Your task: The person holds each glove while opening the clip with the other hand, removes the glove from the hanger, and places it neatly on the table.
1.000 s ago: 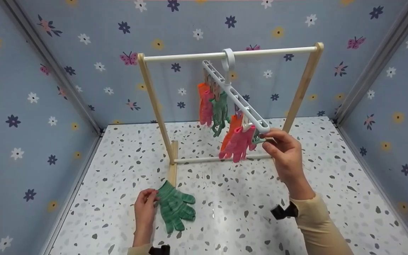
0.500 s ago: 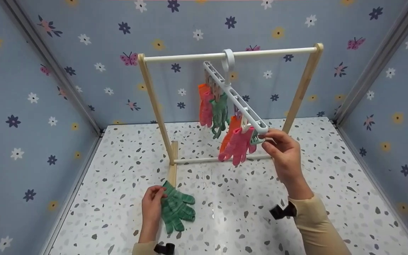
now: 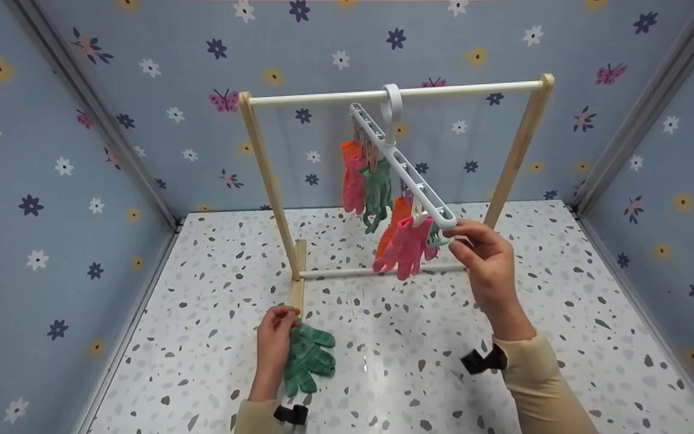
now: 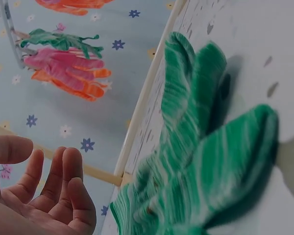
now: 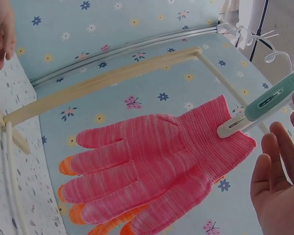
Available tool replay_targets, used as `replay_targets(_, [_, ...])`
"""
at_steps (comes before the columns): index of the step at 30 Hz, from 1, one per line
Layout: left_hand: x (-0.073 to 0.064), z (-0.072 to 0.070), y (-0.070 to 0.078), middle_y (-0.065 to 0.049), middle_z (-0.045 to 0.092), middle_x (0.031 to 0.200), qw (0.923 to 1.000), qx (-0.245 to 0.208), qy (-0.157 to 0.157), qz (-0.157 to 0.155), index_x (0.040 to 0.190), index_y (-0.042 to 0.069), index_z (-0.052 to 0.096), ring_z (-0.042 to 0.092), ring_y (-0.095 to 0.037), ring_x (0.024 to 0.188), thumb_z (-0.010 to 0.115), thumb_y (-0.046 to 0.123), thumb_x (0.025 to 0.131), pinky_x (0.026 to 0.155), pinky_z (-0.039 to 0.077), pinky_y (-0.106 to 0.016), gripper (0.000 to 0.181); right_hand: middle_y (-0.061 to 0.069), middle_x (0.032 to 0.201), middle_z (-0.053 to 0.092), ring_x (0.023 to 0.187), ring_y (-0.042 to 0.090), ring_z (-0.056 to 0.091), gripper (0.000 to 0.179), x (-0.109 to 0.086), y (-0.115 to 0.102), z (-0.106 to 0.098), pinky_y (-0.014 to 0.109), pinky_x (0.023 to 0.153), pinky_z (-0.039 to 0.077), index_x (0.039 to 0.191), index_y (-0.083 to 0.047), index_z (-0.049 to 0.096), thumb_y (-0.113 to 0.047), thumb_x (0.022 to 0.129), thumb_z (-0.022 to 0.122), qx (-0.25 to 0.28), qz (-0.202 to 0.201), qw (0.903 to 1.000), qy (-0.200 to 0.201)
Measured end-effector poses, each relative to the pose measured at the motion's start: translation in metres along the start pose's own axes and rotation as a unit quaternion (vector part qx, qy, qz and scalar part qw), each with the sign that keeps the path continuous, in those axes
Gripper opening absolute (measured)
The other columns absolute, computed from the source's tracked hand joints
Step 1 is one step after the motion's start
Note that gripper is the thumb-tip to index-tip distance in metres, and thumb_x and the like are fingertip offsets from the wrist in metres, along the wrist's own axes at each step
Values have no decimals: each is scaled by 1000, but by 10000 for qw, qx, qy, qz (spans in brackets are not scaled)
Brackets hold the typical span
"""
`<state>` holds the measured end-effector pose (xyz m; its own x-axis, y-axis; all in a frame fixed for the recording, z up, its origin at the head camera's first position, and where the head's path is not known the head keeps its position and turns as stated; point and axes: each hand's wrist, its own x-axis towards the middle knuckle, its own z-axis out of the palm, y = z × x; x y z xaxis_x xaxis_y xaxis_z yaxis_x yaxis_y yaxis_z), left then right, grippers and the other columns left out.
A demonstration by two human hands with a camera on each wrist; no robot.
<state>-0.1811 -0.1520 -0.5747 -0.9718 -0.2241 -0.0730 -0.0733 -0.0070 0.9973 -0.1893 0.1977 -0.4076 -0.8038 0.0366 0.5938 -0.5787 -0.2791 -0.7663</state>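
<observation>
A green striped glove [image 3: 309, 361] lies flat on the speckled surface at lower left. My left hand [image 3: 275, 343] hovers over its cuff end, fingers loosely bent; the left wrist view shows the hand [image 4: 49, 196] apart from the glove [image 4: 206, 156], holding nothing. At the near end of a white clip hanger [image 3: 410, 175], my right hand [image 3: 488, 265] pinches an unused green clothespin [image 3: 436, 237] between thumb and index finger. Beside that clothespin [image 5: 273, 98], a pink glove [image 5: 152, 161] hangs by its cuff from a white clothespin [image 5: 232, 126], with an orange glove behind it.
The hanger hooks over the white rail [image 3: 323, 96] of a wooden rack [image 3: 268, 175]. Farther along it hang orange, pink and green gloves [image 3: 377, 190]. A lower crossbar [image 3: 347, 273] joins the rack's legs. Flower-patterned walls [image 3: 190, 120] enclose the surface.
My left hand has moved right, from the green glove's edge to over its cuff. The glove stays in place. My right hand stays at the hanger's near end, which has barely shifted.
</observation>
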Motion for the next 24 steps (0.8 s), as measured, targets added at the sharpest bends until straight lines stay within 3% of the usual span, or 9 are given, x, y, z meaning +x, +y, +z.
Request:
replay_targets(7, [6, 13, 1, -18, 64, 111, 9996, 52, -102, 251, 113, 0, 61, 64, -33, 97, 55, 14, 103, 88, 50, -44, 18, 13, 111, 66, 105, 27, 63, 20, 0, 1, 1, 36, 100, 47, 108, 5, 67, 11, 90, 59, -165, 32, 9999, 24])
replay_targets(15, [9, 18, 10, -19, 63, 114, 9995, 6, -217, 213, 113, 2, 61, 64, -31, 95, 55, 15, 104, 81, 49, -38, 18, 17, 106, 66, 104, 27, 62, 19, 1, 5, 2, 35, 97, 48, 110, 5, 67, 6, 92, 62, -201, 127, 9997, 115])
replay_targets(17, [9, 19, 15, -19, 64, 113, 9995, -58, -253, 198, 113, 0, 61, 64, -32, 95, 54, 13, 103, 79, 49, -34, 17, 18, 105, 66, 103, 27, 62, 20, 2, 7, 2, 35, 96, 49, 111, 5, 66, 7, 91, 62, -183, 109, 9997, 98])
replay_targets(21, [-1, 22, 38, -20, 63, 110, 9989, -68, -383, 277, 112, -4, 60, 63, -34, 96, 53, 7, 103, 76, 49, -30, 16, 12, 105, 67, 102, 22, 63, 24, 5, 11, 3, 33, 94, 50, 111, 2, 69, 10, 91, 59, -184, 124, 9997, 129])
replay_targets(24, [-1, 24, 38, -17, 64, 108, 9981, -88, -412, 455, 111, -4, 59, 63, -31, 94, 53, 8, 103, 76, 50, -30, 16, 9, 107, 67, 102, 21, 63, 26, 7, 12, 5, 33, 94, 51, 111, -1, 70, 10, 91, 59, -194, 200, 9994, 192])
